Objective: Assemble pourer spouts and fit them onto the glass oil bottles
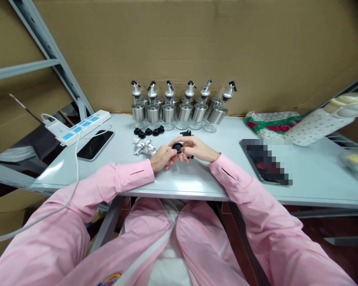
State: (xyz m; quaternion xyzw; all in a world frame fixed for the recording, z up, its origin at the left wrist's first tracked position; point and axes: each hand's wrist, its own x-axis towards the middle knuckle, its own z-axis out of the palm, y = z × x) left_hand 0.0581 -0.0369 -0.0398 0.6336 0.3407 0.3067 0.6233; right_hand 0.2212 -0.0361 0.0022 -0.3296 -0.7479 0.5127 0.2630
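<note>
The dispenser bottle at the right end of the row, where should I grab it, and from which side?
Grip the end bottle around its steel-sleeved body, probably coming from the right front: that side is open, while the next bottle stands close on its left and the cardboard wall is behind. Avoid the thin spout on top.

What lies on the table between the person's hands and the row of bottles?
In the head view, small black caps lie there in a loose row, close before the bottles.
</note>
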